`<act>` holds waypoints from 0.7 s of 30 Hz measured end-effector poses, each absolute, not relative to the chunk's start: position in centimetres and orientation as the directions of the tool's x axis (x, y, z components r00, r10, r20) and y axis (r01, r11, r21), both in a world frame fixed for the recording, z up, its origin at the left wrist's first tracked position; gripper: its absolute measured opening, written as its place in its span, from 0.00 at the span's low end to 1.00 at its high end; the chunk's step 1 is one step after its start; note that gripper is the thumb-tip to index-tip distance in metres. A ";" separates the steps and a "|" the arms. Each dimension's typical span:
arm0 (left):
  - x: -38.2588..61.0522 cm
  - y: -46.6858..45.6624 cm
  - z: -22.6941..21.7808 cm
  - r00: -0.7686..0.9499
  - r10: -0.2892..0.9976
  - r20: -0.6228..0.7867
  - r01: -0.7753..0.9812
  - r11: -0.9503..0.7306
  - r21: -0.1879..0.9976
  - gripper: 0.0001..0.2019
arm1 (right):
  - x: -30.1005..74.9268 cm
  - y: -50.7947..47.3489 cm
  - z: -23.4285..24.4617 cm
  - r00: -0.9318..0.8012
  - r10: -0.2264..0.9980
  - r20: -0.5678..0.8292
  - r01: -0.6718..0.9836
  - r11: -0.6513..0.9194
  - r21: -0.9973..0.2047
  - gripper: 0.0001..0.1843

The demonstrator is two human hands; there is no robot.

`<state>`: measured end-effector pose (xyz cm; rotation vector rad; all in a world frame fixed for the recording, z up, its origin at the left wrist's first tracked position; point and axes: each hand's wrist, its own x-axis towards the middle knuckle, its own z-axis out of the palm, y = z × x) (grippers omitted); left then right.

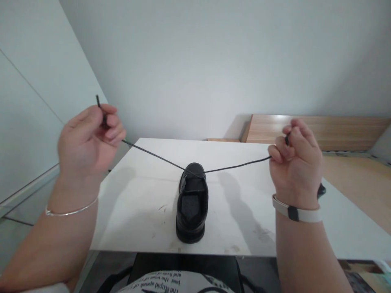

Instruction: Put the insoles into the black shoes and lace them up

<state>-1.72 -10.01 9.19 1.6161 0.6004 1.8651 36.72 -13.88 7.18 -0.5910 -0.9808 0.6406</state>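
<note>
A black shoe (191, 211) stands upright on the white table, its toe pointing away from me and its opening facing up. From its front part a black shoelace (152, 154) runs out to both sides in a wide V. My left hand (91, 138), raised at the left, is closed round one end, and the lace tip sticks up above the fingers. At the right my right hand (295, 158) is closed round the other end. Both lengths of lace look nearly straight, the right one sagging a little. Neither hand touches the shoe.
The white table (128, 219) has a few dark smudges near its front edge. Behind its right side stands a wooden board (281, 126), possibly a bed's headboard. A dark object (321, 190) shows partly behind my right wrist. A pale wall rises behind the table.
</note>
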 end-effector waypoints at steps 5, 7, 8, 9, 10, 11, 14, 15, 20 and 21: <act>-8.8 -6.5 2.3 -0.105 0.741 0.663 0.018 -0.665 0.746 0.16 | 41.4 -14.2 0.7 0.656 0.619 0.432 -0.081 0.627 -0.774 0.09; -9.9 -6.0 -0.3 -0.100 0.723 0.683 0.065 -0.680 0.730 0.17 | 42.6 -14.0 -2.0 0.713 0.563 0.418 0.032 0.569 -0.822 0.11; -10.3 -5.8 -1.3 -0.105 0.717 0.689 0.080 -0.685 0.725 0.19 | 43.2 -13.9 -3.2 0.736 0.525 0.427 0.111 0.530 -0.841 0.12; -10.5 -5.7 -2.2 -0.113 0.711 0.694 0.092 -0.688 0.720 0.21 | 43.6 -13.8 -4.3 0.751 0.498 0.432 0.181 0.474 -0.862 0.13; -10.6 -5.6 -2.9 -0.125 0.707 0.696 0.101 -0.689 0.718 0.22 | 44.0 -13.7 -5.1 0.766 0.475 0.434 0.227 0.433 -0.873 0.14; -10.6 -5.6 -3.4 -0.136 0.703 0.698 0.112 -0.689 0.716 0.23 | 44.3 -13.6 -5.7 0.769 0.459 0.444 0.265 0.403 -0.876 0.15; -10.3 -5.6 -4.1 -0.158 0.713 0.683 0.148 -0.667 0.731 0.20 | 44.6 -13.6 -5.9 0.716 0.477 0.509 0.380 0.346 -0.858 0.17; -9.9 -5.7 -4.1 -0.158 0.724 0.671 0.162 -0.652 0.741 0.18 | 44.3 -13.6 -5.7 0.675 0.516 0.527 0.420 0.319 -0.850 0.17; -6.0 -8.1 -3.2 -0.080 0.806 0.587 0.283 -0.546 0.788 0.10 | 40.5 -13.9 -4.9 0.316 0.808 0.497 0.496 0.306 -0.813 0.16; -4.8 -8.9 -2.9 -0.041 0.824 0.565 0.325 -0.524 0.787 0.08 | 39.3 -14.0 -5.0 0.228 0.846 0.482 0.480 0.333 -0.811 0.16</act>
